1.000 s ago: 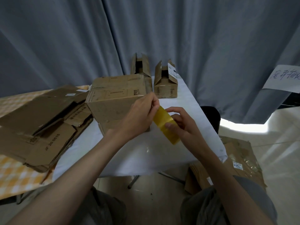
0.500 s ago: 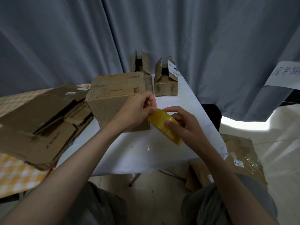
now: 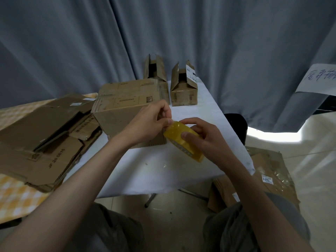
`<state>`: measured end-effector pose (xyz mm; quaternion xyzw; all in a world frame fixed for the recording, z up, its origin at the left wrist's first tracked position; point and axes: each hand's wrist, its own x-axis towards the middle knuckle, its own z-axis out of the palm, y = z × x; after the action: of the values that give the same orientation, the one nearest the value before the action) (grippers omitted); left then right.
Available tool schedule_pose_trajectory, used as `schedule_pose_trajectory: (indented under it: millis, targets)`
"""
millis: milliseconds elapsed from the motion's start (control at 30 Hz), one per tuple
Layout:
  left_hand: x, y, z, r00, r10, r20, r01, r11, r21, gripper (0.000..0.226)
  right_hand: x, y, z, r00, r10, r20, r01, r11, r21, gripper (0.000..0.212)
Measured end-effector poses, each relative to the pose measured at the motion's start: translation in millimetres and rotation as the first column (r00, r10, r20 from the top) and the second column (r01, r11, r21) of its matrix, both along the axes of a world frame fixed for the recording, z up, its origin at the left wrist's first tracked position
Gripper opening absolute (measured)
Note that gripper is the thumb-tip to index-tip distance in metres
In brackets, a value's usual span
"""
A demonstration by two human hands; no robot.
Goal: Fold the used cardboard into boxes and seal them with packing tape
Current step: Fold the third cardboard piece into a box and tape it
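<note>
Both hands meet above the middle of the white table (image 3: pixel 214 110). The right hand (image 3: pixel 205 140) grips the yellow tape roll (image 3: pixel 183 140), thumb on its face and fingers curled over the top. The left hand (image 3: pixel 152 120) pinches at the roll's upper edge with thumb and forefinger. Just behind them sits a closed box (image 3: pixel 127 104); two small open boxes (image 3: pixel 183 88) stand at the far edge. Flat cardboard (image 3: pixel 45 135) lies piled at the left edge.

The flattened brown cardboard sheet (image 3: pixel 45 157) on the left bears "JF 26 0615", while the handwriting on the white paper sign (image 3: pixel 318 79) at right cannot be made out.
</note>
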<state>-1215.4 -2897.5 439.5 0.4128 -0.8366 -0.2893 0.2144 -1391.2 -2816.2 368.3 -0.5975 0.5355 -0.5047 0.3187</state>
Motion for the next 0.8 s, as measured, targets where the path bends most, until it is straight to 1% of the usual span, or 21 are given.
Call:
schedule_pose_trajectory:
  millis: [100, 167, 233, 267, 333, 400, 467, 500, 567, 633, 800]
  targets:
    - [1.3, 0.7, 0.6, 0.999, 0.014, -0.038, -0.011, 0.998, 0.069, 0.011, 0.3, 1.5, 1.6, 1.0, 0.004, 0.01, -0.004, 1.0, -0.007, 0.024]
    - [2.2, 2.5, 1.5, 0.998, -0.002, -0.066, 0.01, 0.992, 0.125, 0.019, 0.1, 3.8, 1.9, 1.0, 0.002, -0.002, -0.002, 1.0, 0.0, 0.028]
    - [3.2, 6.4, 2.1, 0.997, -0.005, -0.073, 0.016, 0.99, 0.144, 0.025, 0.4, 6.5, 2.3, 1.0, 0.013, -0.009, -0.013, 1.0, 0.015, 0.033]
    - [3.4, 8.5, 2.4, 0.998, -0.002, -0.062, 0.01, 0.991, 0.131, 0.025, 0.9, 7.8, 2.7, 1.0, 0.019, -0.016, -0.018, 1.0, 0.025, 0.035]
    - [3.2, 13.1, 4.0, 1.0, 0.002, 0.0, -0.002, 0.998, 0.056, 0.026, 2.9, 9.7, 3.6, 0.998, 0.013, -0.063, -0.01, 0.999, 0.048, 0.035]
    - [5.1, 17.7, 8.4, 0.999, 0.009, 0.048, -0.009, 1.0, -0.007, 0.028, 6.2, 10.6, 3.6, 0.987, -0.026, -0.159, 0.037, 0.997, 0.065, 0.033]
    - [9.0, 22.9, 14.8, 0.999, -0.003, 0.054, 0.004, 1.0, -0.01, 0.029, 8.3, 12.1, 1.8, 0.962, -0.08, -0.262, 0.102, 0.992, 0.074, 0.027]
    - [11.1, 27.0, 18.7, 0.998, -0.012, 0.066, 0.015, 0.999, -0.035, 0.03, 9.0, 13.3, 0.9, 0.952, -0.091, -0.293, 0.118, 0.99, 0.074, 0.023]
    - [16.1, 34.8, 25.1, 0.998, -0.023, 0.055, 0.028, 0.995, -0.092, 0.032, 12.6, 16.4, 0.7, 0.951, -0.07, -0.3, 0.096, 0.993, 0.072, 0.015]
    - [22.1, 42.1, 30.5, 0.999, -0.035, 0.001, 0.035, 0.992, -0.121, 0.035, 20.6, 19.2, 2.9, 0.962, -0.041, -0.268, 0.064, 0.995, 0.078, 0.009]
    - [40.8, 49.6, 38.5, 0.999, 0.012, -0.048, -0.023, 0.971, -0.24, 0.051, 44.6, 17.2, 13.0, 0.951, -0.072, -0.3, 0.082, 0.996, 0.021, 0.011]
